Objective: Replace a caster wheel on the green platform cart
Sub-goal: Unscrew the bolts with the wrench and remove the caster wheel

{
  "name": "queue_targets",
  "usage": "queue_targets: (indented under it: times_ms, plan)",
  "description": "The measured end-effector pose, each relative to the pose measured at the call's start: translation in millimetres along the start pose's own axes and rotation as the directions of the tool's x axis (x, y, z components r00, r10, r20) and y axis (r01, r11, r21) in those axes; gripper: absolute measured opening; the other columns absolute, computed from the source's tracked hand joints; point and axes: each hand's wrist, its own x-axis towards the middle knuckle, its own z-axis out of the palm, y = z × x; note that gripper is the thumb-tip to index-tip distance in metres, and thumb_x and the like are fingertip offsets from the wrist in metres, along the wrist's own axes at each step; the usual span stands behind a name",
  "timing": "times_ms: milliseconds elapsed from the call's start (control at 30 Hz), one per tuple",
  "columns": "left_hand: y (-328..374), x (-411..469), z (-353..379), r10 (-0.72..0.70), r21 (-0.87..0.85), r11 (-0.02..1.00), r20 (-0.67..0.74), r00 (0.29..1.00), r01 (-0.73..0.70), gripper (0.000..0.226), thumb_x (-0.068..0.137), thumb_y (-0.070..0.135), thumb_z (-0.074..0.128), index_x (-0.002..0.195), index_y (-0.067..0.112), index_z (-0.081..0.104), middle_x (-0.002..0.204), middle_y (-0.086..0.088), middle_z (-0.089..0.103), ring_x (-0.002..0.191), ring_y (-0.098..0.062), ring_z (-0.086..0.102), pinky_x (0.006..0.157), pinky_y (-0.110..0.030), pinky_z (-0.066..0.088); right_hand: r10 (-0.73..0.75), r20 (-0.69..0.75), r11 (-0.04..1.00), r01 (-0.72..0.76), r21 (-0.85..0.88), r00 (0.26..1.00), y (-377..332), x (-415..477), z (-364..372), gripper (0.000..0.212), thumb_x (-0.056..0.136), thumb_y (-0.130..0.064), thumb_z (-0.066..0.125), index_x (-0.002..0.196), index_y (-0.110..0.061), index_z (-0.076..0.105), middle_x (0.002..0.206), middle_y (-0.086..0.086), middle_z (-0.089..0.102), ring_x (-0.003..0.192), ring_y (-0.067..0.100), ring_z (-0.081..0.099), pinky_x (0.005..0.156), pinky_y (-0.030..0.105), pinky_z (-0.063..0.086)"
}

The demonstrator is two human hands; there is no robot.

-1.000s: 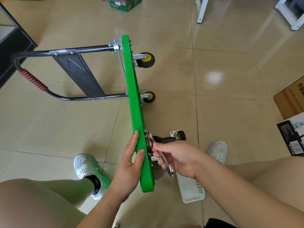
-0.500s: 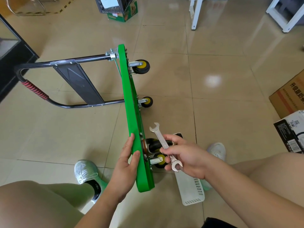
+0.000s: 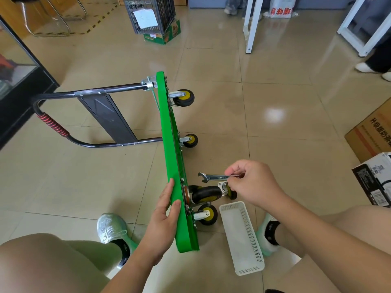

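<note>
Left hand [image 3: 165, 216] grips the cart [image 3: 169, 134], keeping it on edge so its casters [image 3: 186, 97] are reachable; right hand [image 3: 254, 182] pinches a wrench [image 3: 213, 177].

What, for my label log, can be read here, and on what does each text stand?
"升级版奶茶", cut at the frame edge: cardboard box.
Red characters on the white bag: blurred, unreadable.
Sheet on the black crate and labels on the black box: too small.
</note>
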Motion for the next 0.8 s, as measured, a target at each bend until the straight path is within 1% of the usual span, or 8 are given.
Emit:
queue_targets:
  times_ms: [67,167,300,367,467,600,700,800]
  plan:
    - [1.1,-0.3,-0.3,-0.006,0.005,1.0,0.002,1.0,0.006,0.059,0.11,0.032,0.047,0.132,0.084,0.033,0.162,0.027,0.033,0.149,-0.011,0.04,0.124,-0.046,0.038,-0.014,-0.004,0.997,0.014,0.08,1.0,-0.6,4.6,-4.1,0.023,0.085,-0.007,0.07,0.086,-0.03,0.073,0.076,-0.006,0.075,0.068,0.008,0.073,0.066,0.021,0.06]
    - [3.7,-1.3,0.0,-0.014,0.021,1.0,0.004,1.0,0.014,0.059,0.109,0.034,0.047,0.13,0.087,0.032,0.162,0.028,0.032,0.148,-0.009,0.041,0.122,-0.045,0.04,0.003,0.017,0.952,-0.008,0.306,1.0,-0.6,18.9,-5.6,0.013,0.089,-0.01,0.07,0.092,-0.022,0.073,0.079,-0.003,0.078,0.073,0.013,0.077,0.073,0.027,0.062]
    - [5.0,-1.5,0.0,-0.014,0.045,0.999,-0.002,1.0,0.014,0.06,0.11,0.032,0.047,0.132,0.085,0.031,0.161,0.026,0.034,0.147,-0.008,0.041,0.123,-0.045,0.038,0.098,0.043,0.789,-0.104,0.606,0.994,-0.9,46.2,6.3,0.003,0.089,-0.011,0.076,0.088,-0.013,0.077,0.079,0.009,0.077,0.074,0.024,0.076,0.068,0.029,0.062]
    - [5.2,-0.8,-0.3,-0.013,0.053,0.998,-0.01,1.0,0.013,0.06,0.11,0.029,0.047,0.133,0.083,0.032,0.161,0.027,0.034,0.147,-0.002,0.039,0.125,-0.043,0.035,0.101,0.056,0.767,-0.113,0.632,0.993,0.2,60.8,13.6,0.003,0.09,-0.014,0.076,0.089,-0.011,0.076,0.075,0.008,0.076,0.072,0.024,0.075,0.066,0.027,0.061]
    - [4.0,0.6,-0.9,-0.03,0.049,0.998,-0.006,1.0,0.03,0.062,0.11,0.027,0.048,0.135,0.082,0.034,0.161,0.028,0.034,0.149,-0.002,0.037,0.126,-0.044,0.034,0.114,0.053,0.796,-0.123,0.592,0.992,4.0,83.5,25.1,0.011,0.092,-0.024,0.075,0.091,-0.014,0.076,0.072,0.005,0.075,0.07,0.019,0.072,0.067,0.029,0.061]
    - [-0.6,3.5,-1.9,-0.014,0.074,0.997,0.0,1.0,0.014,0.063,0.108,0.021,0.049,0.146,0.068,0.034,0.161,0.03,0.035,0.149,0.001,0.036,0.127,-0.043,0.032,0.174,0.047,0.83,-0.172,0.53,0.984,8.4,111.9,43.3,0.017,0.1,-0.033,0.063,0.092,-0.024,0.076,0.09,-0.008,0.076,0.081,0.01,0.061,0.077,0.025,0.05]
    - [-4.4,4.6,-2.3,-0.02,0.09,0.996,-0.014,1.0,0.021,0.063,0.108,0.014,0.049,0.148,0.06,0.034,0.162,0.025,0.037,0.15,0.0,0.037,0.127,-0.043,0.031,0.224,0.127,0.769,-0.255,0.585,0.966,7.6,128.6,57.5,0.022,0.107,-0.029,0.05,0.094,-0.021,0.067,0.094,-0.007,0.071,0.088,0.009,0.062,0.075,0.025,0.053]
    - [-5.9,4.6,-2.3,-0.047,0.085,0.995,-0.025,0.999,0.049,0.064,0.107,0.012,0.05,0.149,0.058,0.036,0.161,0.026,0.039,0.149,-0.003,0.04,0.126,-0.045,0.034,0.301,0.217,0.677,-0.368,0.638,0.929,6.2,141.5,70.9,0.022,0.109,-0.026,0.044,0.097,-0.017,0.06,0.099,0.002,0.065,0.095,0.019,0.063,0.078,0.034,0.06]
